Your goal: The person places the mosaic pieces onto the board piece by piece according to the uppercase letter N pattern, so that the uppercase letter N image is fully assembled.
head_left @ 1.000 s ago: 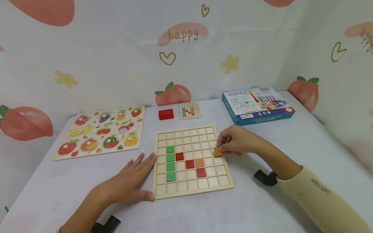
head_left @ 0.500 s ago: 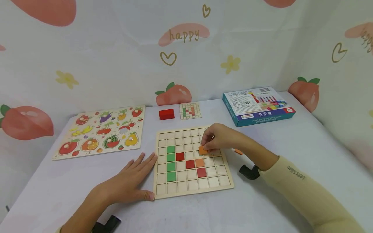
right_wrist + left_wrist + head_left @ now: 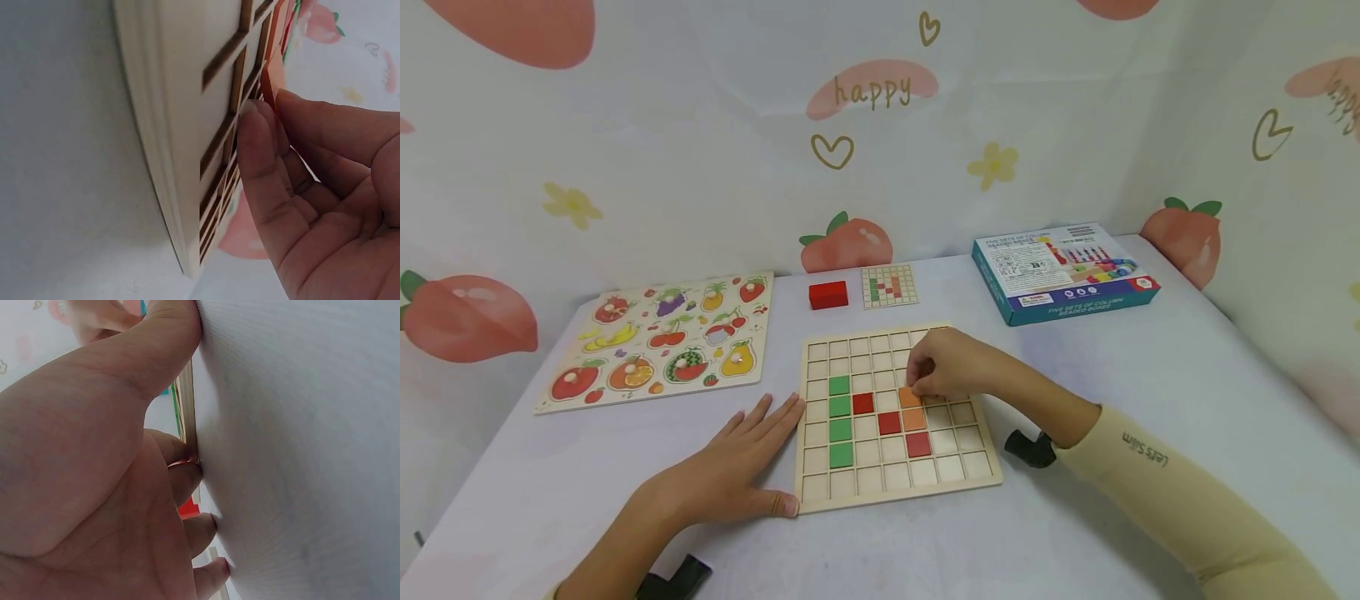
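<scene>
A wooden grid board [image 3: 868, 477] lies on the white table in the head view. Its cells hold several green tiles [image 3: 840, 430] in one column, red tiles [image 3: 889, 423] along a diagonal, and an orange tile [image 3: 913, 419]. Directly above that one, my right hand [image 3: 953, 367] pinches a second orange tile [image 3: 909, 397] between thumb and fingers. In the right wrist view this pinched orange tile [image 3: 272, 78] meets the grid at a slight tilt. My left hand [image 3: 730, 468] lies flat with spread fingers, its fingertips and thumb touching the board's left edge.
Behind the board stand a red block [image 3: 827, 295] and a small pattern card [image 3: 890, 286]. A fruit puzzle board [image 3: 651, 337] lies at the left, and a boxed bead set [image 3: 1067, 279] at the back right. The patterned backdrop [image 3: 737, 200] closes off the rear.
My right hand has carried the orange tile leftward from the board's right rim to the cell above the other orange tile. A loose orange tile at the right is now hidden. My left hand stays put.
</scene>
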A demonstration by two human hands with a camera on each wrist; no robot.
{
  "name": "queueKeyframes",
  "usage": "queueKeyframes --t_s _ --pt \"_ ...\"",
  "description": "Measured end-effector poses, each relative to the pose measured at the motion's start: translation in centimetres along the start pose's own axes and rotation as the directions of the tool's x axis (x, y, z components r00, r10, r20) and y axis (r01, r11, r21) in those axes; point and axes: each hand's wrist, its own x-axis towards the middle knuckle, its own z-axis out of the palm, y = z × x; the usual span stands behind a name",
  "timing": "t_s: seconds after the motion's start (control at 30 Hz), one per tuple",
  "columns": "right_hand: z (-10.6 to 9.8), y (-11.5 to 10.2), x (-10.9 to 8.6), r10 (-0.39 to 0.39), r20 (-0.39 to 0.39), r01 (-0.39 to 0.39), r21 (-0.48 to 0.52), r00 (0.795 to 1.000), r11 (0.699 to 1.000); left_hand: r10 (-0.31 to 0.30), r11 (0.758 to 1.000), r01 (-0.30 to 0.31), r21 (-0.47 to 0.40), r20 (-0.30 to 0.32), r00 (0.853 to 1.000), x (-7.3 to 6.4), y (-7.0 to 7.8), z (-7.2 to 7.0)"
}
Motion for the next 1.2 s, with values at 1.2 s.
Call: queueKeyframes --t_s 1.2 --pt "-3.9 5.9 -7.1 0.285 -0.038 -0.287 -0.091 0.958 0.954 -0.013 1.0 0.013 0.009 -0.001 1.0 0.0 -0.1 0.2"
